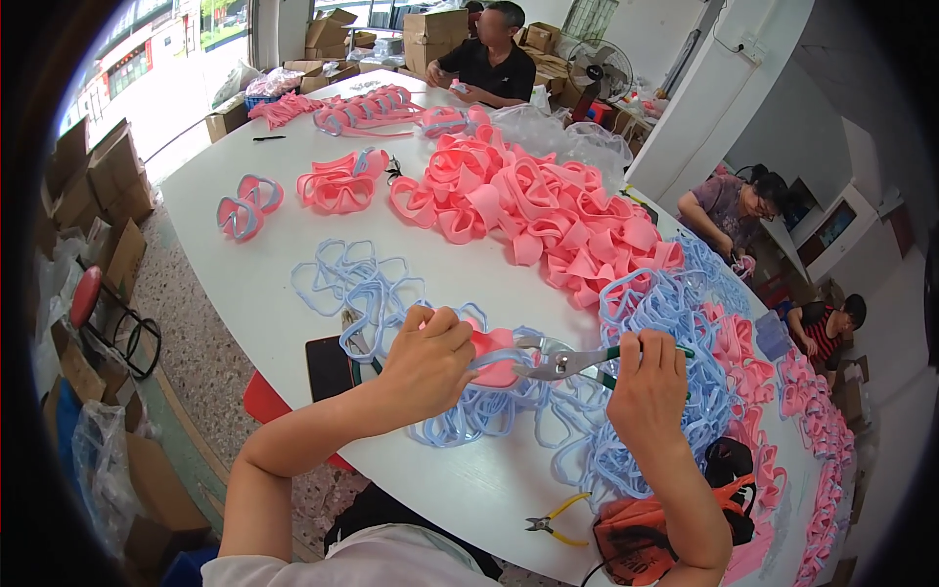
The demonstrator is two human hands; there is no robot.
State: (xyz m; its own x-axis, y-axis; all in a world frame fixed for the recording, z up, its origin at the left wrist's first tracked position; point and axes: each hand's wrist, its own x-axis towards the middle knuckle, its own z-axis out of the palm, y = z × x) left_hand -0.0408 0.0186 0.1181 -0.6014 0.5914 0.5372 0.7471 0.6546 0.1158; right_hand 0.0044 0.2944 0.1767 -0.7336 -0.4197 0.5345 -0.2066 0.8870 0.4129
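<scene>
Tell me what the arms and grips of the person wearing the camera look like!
The left grip and right grip are just ordinary hands, with five-finger shapes and no gloves. The left forearm and right forearm are bare, with no watch or bracelet showing. A short white sleeve stops above the left elbow.

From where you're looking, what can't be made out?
In the head view:
Pink-and-blue piece: left end hidden behind the left hand.
Green-handled pliers: some handle hidden behind the right hand.
Orange bag: partly behind the right forearm.
Dark flat thing: partly behind the left forearm; kind unclear.
Far-right pink pieces: too small and crowded to count.
</scene>
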